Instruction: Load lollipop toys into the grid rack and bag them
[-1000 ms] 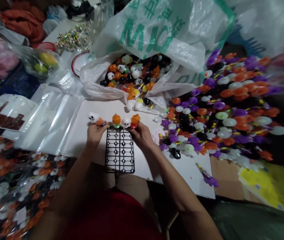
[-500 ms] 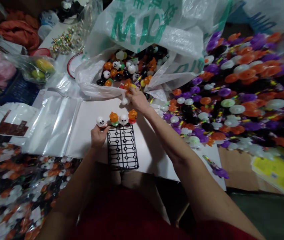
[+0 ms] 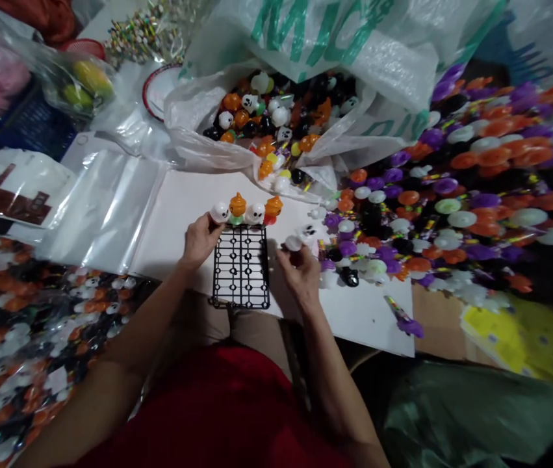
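A black plastic grid rack (image 3: 241,266) lies on white board in front of me. Along its far edge stands a row of small toy figures: a white skull-faced figure (image 3: 219,212), an orange pumpkin-like figure (image 3: 238,205), another white one (image 3: 255,213) and an orange-and-red one (image 3: 273,209). My left hand (image 3: 202,240) is closed at the rack's far left corner, its fingertips just under the leftmost white figure. To the right of the rack, my right hand (image 3: 301,268) pinches a white toy figure (image 3: 293,243); its underside is hidden by the fingers.
An open plastic sack (image 3: 305,123) of mixed figures stands beyond the board. Many purple, orange and white toys (image 3: 403,221) pile up at right. Bagged figures (image 3: 52,338) lie at left, near clear plastic bags (image 3: 105,201). A purple toy (image 3: 409,325) rests by the board's edge.
My right hand has come back from the sack's mouth to beside the rack, with a white figure in it. My left hand stays at the rack's corner. The camera view has shifted slightly.
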A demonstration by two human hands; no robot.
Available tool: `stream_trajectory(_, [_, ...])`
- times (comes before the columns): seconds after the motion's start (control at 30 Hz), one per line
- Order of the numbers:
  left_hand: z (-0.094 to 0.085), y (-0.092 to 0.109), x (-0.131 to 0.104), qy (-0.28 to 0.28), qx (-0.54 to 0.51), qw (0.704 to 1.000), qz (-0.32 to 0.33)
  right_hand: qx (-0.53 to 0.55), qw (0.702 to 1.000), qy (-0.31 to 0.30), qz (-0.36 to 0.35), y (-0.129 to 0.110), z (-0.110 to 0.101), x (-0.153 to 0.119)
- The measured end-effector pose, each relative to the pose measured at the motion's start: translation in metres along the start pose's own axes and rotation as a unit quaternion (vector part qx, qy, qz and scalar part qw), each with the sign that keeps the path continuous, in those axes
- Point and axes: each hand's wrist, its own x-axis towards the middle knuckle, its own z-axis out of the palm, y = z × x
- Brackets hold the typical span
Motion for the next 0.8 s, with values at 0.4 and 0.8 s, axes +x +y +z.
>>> stream_trajectory(0.4, [-0.052,0.04,-0.008,-0.125,-0.109,0.986,0.018,0.042,0.995,-0.091,-0.031,-0.016,0.053,0.007])
stream_trajectory(0.8, [-0.021,0.077,-0.001,-0.134,0.03,0.984,0.109,-0.135,0.955,-0.198,-0.176,-0.012,0.082,-0.004])
